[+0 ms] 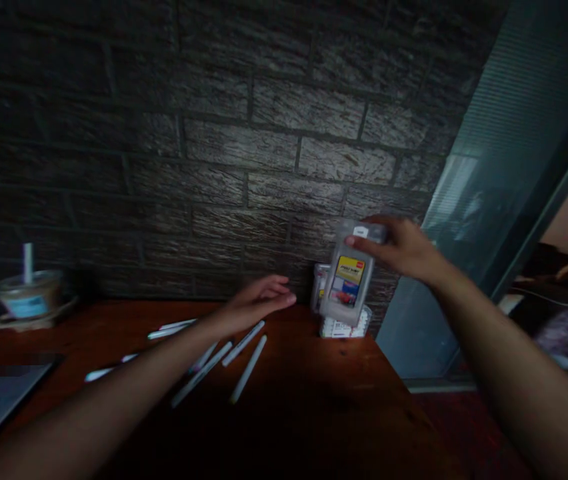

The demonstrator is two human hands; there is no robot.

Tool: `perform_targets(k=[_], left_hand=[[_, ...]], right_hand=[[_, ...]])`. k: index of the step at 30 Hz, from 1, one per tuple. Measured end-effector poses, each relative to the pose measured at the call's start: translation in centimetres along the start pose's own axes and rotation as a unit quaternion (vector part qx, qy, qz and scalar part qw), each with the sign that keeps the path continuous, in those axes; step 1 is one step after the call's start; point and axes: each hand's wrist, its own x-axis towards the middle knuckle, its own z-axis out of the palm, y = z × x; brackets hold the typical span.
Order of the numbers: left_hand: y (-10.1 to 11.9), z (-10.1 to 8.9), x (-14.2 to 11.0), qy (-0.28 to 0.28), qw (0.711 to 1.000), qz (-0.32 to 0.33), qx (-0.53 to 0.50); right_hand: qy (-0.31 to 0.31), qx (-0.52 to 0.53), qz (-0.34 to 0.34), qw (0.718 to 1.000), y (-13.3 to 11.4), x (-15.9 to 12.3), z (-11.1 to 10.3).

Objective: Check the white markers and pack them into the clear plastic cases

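My right hand [398, 245] grips the top of a clear plastic marker case [347, 283] with a yellow and blue label, thumb on its front. The case is held upright, slightly tilted, above the table's back right corner. Behind and below it stand another clear case [320, 283] and a white box [347, 328], both partly covered. My left hand [264, 297], a little blurred, hovers to the left with fingers apart and nothing in it. Several white markers [250, 370] lie scattered on the table under and beside my left forearm.
The brown wooden table [314, 413] meets a dark brick wall [269, 147]. At the left stand a plastic cup [31, 297] with a straw and, nearer, a flat tablet-like device [4, 407]. A glass panel [444, 267] rises beyond the table's right edge.
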Motion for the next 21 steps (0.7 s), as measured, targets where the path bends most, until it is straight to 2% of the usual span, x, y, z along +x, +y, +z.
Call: perform_targets(k=[1, 4, 7, 9, 11, 14, 17, 21], left_hand=[[-0.1, 0.9, -1.3, -0.011, 0.999, -0.021, -0.043], [-1.3, 3.4, -4.8, -0.074, 0.980, -0.048, -0.177], [-3.2, 4.6, -6.9, -0.007, 0.973, -0.094, -0.212], [-4.4, 4.6, -7.4, 0.031, 0.970, -0.111, -0.214], [-5.4, 4.2, -7.5, 0.054, 0.970, -0.111, -0.212], [-6.3, 3.7, -7.3, 0.057, 0.972, -0.104, -0.204], [-6.7, 3.6, -7.1, 0.041, 0.977, -0.101, -0.182], [-7.5, 4.0, -7.3, 0.042, 0.983, -0.089, -0.155]], right_hand=[[0.004, 0.049, 0.012, 0.999, -1.3, -1.0, 2.0], [-0.046, 0.205, -0.002, 0.978, -4.3, -3.9, 9.2], [-0.051, 0.311, -0.002, 0.949, -5.7, -5.9, 15.7], [-0.019, 0.335, -0.013, 0.942, -5.9, -6.7, 18.5], [0.011, 0.323, -0.053, 0.945, -5.8, -7.1, 19.9], [0.024, 0.302, -0.106, 0.947, -5.4, -7.8, 20.4], [0.036, 0.300, -0.111, 0.947, -5.0, -8.6, 20.6], [0.084, 0.293, -0.123, 0.945, -4.9, -9.4, 21.3]])
